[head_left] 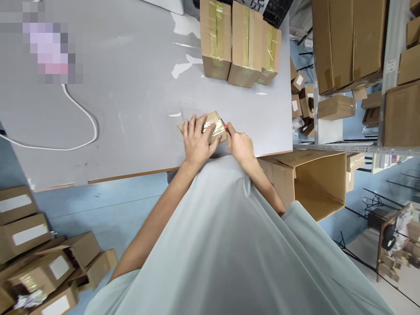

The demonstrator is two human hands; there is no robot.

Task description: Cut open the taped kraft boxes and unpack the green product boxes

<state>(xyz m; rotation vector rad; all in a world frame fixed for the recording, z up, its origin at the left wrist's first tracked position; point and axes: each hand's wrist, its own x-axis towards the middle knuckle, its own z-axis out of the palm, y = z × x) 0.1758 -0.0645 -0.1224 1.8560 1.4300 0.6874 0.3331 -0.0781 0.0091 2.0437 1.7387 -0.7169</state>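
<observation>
A small flat cardboard package (pixel 215 124) with shiny clear tape across it lies near the front edge of the table. My left hand (pixel 197 140) rests on top of it, fingers stretched out and spread over the left part. At the package's right edge, my right hand (pixel 241 144) is closed around a box cutter (pixel 227 127) with a red and black body. The cutter's front end touches or nearly touches the package's edge; the blade itself is too small to make out.
Three taped cartons (pixel 246 43) stand at the back right of the grey table (pixel 131 87). A white cable (pixel 95 127) curves across its left side. On the right, an open carton (pixel 318 188) sits below table level beside metal shelving (pixel 348 148). More boxes (pixel 59 267) are piled lower left.
</observation>
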